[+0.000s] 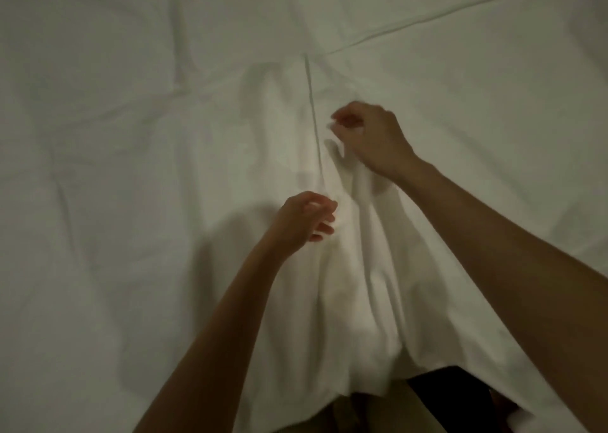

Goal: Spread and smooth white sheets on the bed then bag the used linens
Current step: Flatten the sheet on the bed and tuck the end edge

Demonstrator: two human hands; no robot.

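Two bare arms reaching out from the bottom edge, over a bunch of white cloth hanging down close to the body. Left hand (304,217) low and near, fingers curled, pinching a bit of the white sheet (345,268) between thumb and fingertips. Right hand (365,136) farther out and a little to the right of the left hand, fingers curled too, gripping a small fold of the same sheet and lifting it up off the bed. Sheet pulled into long soft folds between the two hands and below them, running down toward the body. Just to the left of the right hand, a thin straight seam (312,113) in the cloth, going up and away. Beyond the right hand, a long crease (427,18) slanting up toward the far right. Out to the left of the left hand, more white cloth lying flat on the bed (98,136), with small wrinkles all over. Dark shadows of both arms on the cloth beside the left hand. Below the right arm, at the bottom edge, a dark patch (441,393), too dim to tell what. Both hands a bit blurred.
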